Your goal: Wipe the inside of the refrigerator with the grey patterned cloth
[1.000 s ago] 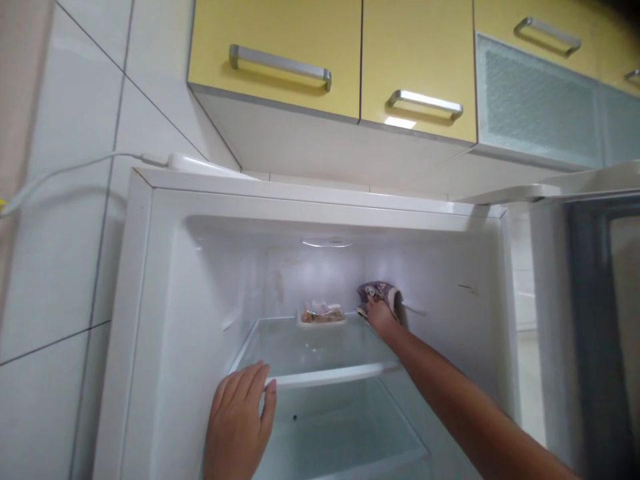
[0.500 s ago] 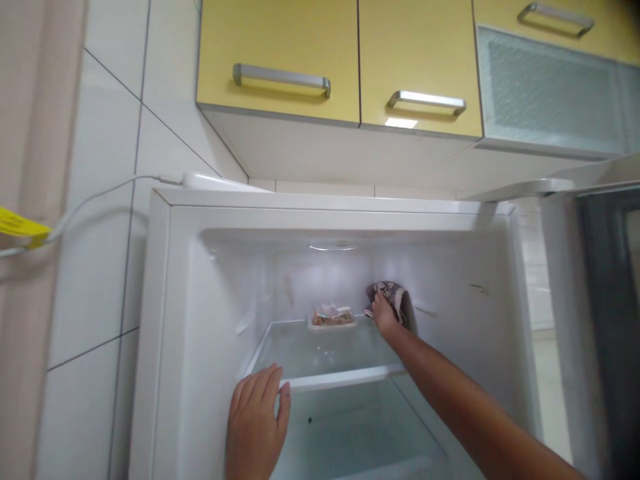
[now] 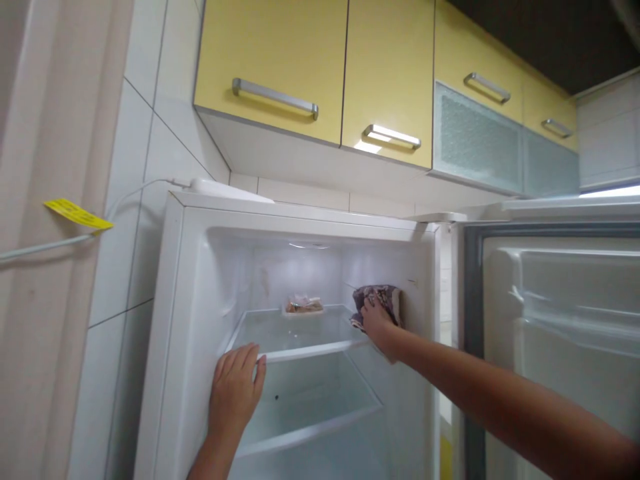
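My right hand presses a dark patterned cloth against the right inner wall of an open fridge, just above the upper glass shelf. At the left front corner of that shelf rests my left hand, its fingers lying on the edge, holding nothing. A small clear-wrapped tray of food sits at the back of the upper shelf. Below it is a second glass shelf with a small dark spot on it.
The fridge door stands open on the right. Yellow wall cabinets with metal handles hang above. A white cable with a yellow tag runs along the left, in front of the tiled wall.
The view has turned to the right, showing more of the door and cabinets. My right hand has moved the cloth from the back corner forward along the right wall. My left hand stays on the shelf edge.
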`<state>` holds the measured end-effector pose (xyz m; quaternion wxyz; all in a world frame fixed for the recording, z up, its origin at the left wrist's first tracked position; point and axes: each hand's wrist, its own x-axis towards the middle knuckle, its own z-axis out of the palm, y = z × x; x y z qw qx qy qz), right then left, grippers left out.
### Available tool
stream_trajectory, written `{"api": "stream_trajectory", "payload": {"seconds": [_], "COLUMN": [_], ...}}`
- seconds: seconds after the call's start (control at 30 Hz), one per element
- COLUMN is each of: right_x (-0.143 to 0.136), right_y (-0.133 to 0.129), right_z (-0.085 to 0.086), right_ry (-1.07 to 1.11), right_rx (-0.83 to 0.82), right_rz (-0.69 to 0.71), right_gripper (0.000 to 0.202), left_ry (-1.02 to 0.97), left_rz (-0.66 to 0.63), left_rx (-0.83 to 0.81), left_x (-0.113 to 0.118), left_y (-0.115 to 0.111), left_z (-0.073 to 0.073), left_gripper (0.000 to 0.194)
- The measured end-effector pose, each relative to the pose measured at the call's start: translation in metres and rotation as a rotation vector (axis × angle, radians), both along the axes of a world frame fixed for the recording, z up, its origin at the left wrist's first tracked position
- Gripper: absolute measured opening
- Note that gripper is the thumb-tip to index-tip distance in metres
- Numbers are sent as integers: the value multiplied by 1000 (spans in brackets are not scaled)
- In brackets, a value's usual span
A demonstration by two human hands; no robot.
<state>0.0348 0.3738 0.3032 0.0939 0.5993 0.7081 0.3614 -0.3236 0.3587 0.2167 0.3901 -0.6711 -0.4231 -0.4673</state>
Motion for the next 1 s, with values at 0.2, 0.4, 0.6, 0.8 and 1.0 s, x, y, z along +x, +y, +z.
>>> {"api": "stream_trajectory", "payload": {"seconds": [0.2, 0.4, 0.6, 0.8, 1.0], "right_x": [1, 3, 4, 5, 0], "right_y": [-50, -24, 42, 111, 172], "right_z": [26, 72, 107, 104, 86], "right_ry": [58, 131, 192, 252, 267], "right_rx": [167, 292, 366, 347, 252], "right_rz": [-21, -49, 13, 81, 56], "right_gripper": [41, 46, 47, 46, 44], "left_ry": [8, 30, 9, 46, 94], "left_rz": [-21, -6, 10, 40, 73], "left_rx": [-11, 56, 46, 83, 108], "left_x": [0, 1, 2, -2, -3], "left_y": [-3, -3, 1, 6, 8], "left_z": [3, 4, -1, -6, -7], "left_gripper": [26, 25, 24, 26, 28]}}
